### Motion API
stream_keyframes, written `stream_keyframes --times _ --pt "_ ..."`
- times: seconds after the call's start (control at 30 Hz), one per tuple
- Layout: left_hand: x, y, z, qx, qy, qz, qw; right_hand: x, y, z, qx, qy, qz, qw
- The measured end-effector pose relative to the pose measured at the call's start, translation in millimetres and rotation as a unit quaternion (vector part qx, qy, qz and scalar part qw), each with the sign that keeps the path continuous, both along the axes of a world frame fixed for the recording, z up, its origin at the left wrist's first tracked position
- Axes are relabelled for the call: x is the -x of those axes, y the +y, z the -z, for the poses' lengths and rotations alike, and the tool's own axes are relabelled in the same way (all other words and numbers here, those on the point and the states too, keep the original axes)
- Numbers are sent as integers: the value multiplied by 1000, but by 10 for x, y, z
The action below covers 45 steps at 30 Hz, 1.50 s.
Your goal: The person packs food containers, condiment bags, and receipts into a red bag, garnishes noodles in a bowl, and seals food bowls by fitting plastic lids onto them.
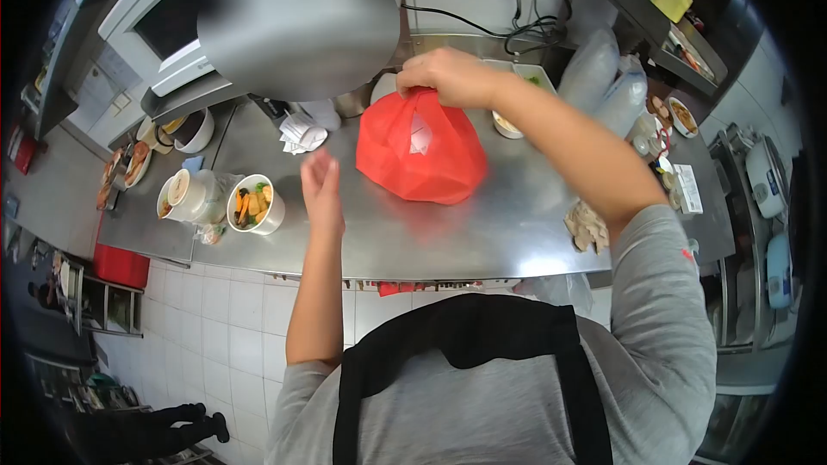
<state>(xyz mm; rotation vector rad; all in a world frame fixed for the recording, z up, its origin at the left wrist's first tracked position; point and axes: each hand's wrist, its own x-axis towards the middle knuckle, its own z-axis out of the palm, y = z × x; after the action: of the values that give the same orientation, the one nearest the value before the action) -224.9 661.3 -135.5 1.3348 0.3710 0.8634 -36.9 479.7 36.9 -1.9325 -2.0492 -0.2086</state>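
A full red bag [422, 155] rests on the steel counter, a bit of white paper showing through the gap near its top. My right hand [444, 79] is closed on the top of the bag. To the left of the bag, my left hand [321, 189] is raised over the counter, touching nothing, its fingers slightly blurred and apart. Beyond it lie crumpled white papers [301, 133]. A white tub [256, 205] of vegetables and tofu-like cubes stands further left, beside lidded containers [195, 194].
A large rounded grey object [301, 21] blocks the upper view. Clear plastic bags [594, 77] stand at the back right, a crumpled brown cloth or paper [587, 226] lies at the right, and cables [525, 27] run along the wall. A person in dark clothes [155, 435] is at the lower left.
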Motion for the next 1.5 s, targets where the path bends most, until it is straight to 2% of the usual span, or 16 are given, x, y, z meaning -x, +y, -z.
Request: stream_keyframes --times 0.07,0.13,0.23,0.33,0.47,0.53,0.63,0.7,0.77,0.8,0.83,0.87,0.97,1.13,1.37,1.5 --pt "272 -152 541 167 101 53 979 -22 -192 -119 -5 -28 -19 999" --pt "415 -389 936 282 106 159 940 61 -476 -351 -17 -34 -32 999" --pt "361 -917 821 404 42 279 870 282 -1006 -743 -69 -67 -17 995" --pt "95 -1493 437 445 -62 397 800 514 -1704 -1049 -139 -57 12 989" --pt "-11 -2645 -88 493 -79 454 738 1029 -2808 -1218 -201 -60 86 974" --pt "142 -3266 -98 519 -47 481 705 1260 -3400 -1183 -224 -99 122 962" --pt "224 -4265 222 419 -22 551 721 1579 -4287 -1102 -223 -194 163 941" --pt "246 -4750 234 372 11 618 692 1789 -4864 -991 -184 -194 209 941" --pt "148 -5214 211 414 39 638 648 1955 -5426 -889 -129 -162 233 950" --pt "66 -5429 217 480 55 623 615 2057 -5685 -858 -78 -150 267 949" --pt "-47 -5586 394 552 2 647 526 2149 -5928 -826 -27 -136 300 944" --pt "-159 -5743 569 613 -38 665 425 2178 -6163 -769 -23 -130 328 935" --pt "-326 -6144 297 509 77 638 572 2120 -6834 -581 -24 -128 401 907" --pt "-889 -6729 469 446 92 685 569 1804 -7829 -508 -19 -142 485 863" --pt "-1812 -7567 934 326 211 651 653 659 -8890 -579 2 -113 542 833" --pt "-2347 -7915 893 319 205 618 689 -231 -9413 -500 2 -109 540 835"
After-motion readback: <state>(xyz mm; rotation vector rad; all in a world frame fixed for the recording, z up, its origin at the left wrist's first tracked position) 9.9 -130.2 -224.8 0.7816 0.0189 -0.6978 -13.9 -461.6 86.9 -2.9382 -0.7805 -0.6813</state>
